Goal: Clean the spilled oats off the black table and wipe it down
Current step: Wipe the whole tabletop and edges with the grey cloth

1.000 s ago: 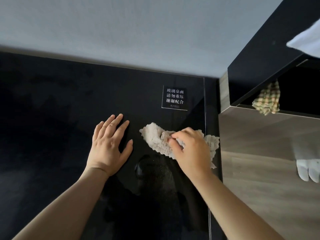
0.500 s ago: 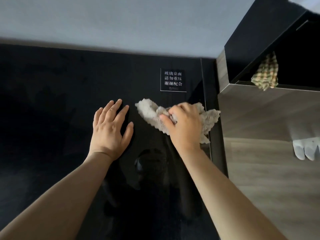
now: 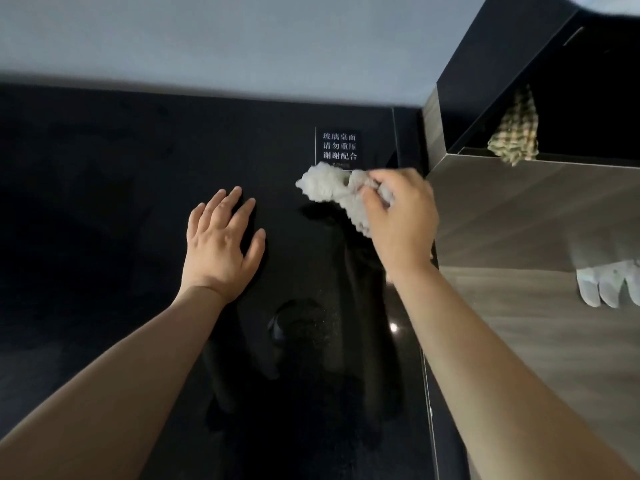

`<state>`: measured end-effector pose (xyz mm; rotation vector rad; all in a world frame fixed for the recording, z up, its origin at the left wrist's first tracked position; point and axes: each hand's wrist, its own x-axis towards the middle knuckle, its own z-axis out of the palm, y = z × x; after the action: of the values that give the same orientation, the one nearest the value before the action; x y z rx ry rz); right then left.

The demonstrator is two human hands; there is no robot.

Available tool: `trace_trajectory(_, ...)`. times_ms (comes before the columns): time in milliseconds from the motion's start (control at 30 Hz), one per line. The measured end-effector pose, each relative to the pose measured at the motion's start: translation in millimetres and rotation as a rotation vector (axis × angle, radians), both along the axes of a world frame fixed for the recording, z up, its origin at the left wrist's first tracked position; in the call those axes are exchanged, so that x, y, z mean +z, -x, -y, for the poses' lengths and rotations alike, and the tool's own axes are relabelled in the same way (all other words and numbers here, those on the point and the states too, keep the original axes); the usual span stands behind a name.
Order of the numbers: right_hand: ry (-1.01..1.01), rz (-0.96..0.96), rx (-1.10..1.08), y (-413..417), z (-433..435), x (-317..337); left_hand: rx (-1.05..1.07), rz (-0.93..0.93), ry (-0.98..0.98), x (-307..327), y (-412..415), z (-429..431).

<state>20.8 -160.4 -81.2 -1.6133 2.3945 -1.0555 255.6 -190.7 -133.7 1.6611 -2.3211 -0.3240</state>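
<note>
The black glass table [image 3: 104, 202] fills the left and middle of the head view, and I see no oats on it. My right hand [image 3: 401, 220] grips a crumpled whitish fluffy cloth [image 3: 329, 188] near the table's far right corner, just below a small label with white characters [image 3: 339, 147]. The cloth looks lifted slightly off the glass, with a dark reflection beneath it. My left hand [image 3: 221, 247] lies flat on the table, fingers spread, to the left of the cloth and holding nothing.
A grey wall [image 3: 242, 39] runs along the table's far edge. A wood-grain cabinet [image 3: 519, 220] stands right against the table's right edge, with a dark recess holding a checked cloth [image 3: 516, 133]. A white glove [image 3: 609, 285] hangs on its side.
My right hand has carried the cloth away from me toward the label and bunched it up, raising it a little. My left hand has stayed flat in place.
</note>
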Motion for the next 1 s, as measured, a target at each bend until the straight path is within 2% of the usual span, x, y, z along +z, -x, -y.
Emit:
trace_trajectory(67,-0.008,-0.048,-0.053,20,39,-6,0.003,-0.007,0.003,-1,0,1)
trace_trajectory(167,-0.125,-0.097,0.034,38,73,-26,0.009,-0.011,0.010,-1,0,1)
trace_trajectory(300,-0.203,-0.164,0.077,23,48,-45,0.004,-0.005,0.015,-3,1,2)
trace_trajectory(433,-0.209,-0.048,0.180,-10,-40,-33,0.006,0.009,0.012,-1,1,1)
trace_trajectory(533,-0.273,0.194,0.225,-16,-80,-8,-0.001,0.007,0.009,0,1,1)
trace_trajectory(567,-0.246,0.208,0.219,-13,-80,1,-0.001,0.003,0.009,0,1,1)
trace_trajectory(700,-0.084,0.052,0.092,7,-32,18,0.011,0.010,0.008,0,1,0)
trace_trajectory(867,-0.394,-0.074,-0.032,18,10,-19,0.015,-0.005,0.012,0,1,1)
trace_trajectory(1000,-0.428,-0.022,-0.130,8,10,-32,0.010,-0.015,0.015,-1,1,0)
